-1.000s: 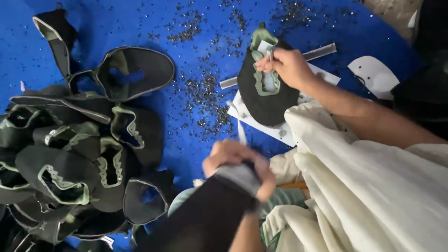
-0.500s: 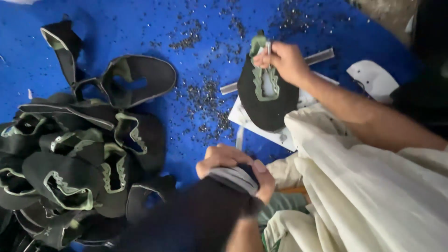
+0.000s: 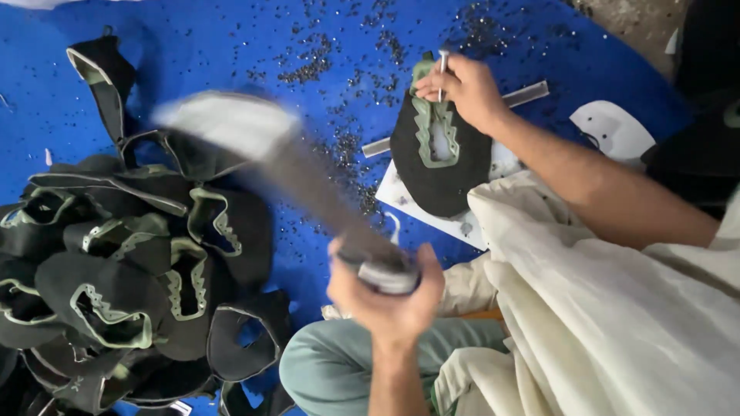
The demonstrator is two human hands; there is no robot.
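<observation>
My right hand (image 3: 472, 92) pinches a thin metal punch (image 3: 442, 71) upright on a black shoe upper with pale green trim (image 3: 447, 173). The upper lies on a white sheet (image 3: 401, 196) on the blue mat (image 3: 200, 38). My left hand (image 3: 389, 296) is lower, in the middle of the view, gripping the grey-wrapped end of a long dark striking tool (image 3: 262, 146). The tool is motion-blurred and slants up and to the left, its pale head above the mat.
A big pile of black and green shoe uppers (image 3: 123, 270) fills the left side. Small black punched bits (image 3: 308, 69) are scattered over the mat. A metal strip (image 3: 528, 94) and a white cut-out piece (image 3: 613, 127) lie beyond the upper. My knee (image 3: 331, 362) and cream cloth (image 3: 601, 308) are at the bottom right.
The striking tool has swung up from pointing down-left near my knee to high over the mat. My right hand has shifted its grip to hold the punch upright on the upper.
</observation>
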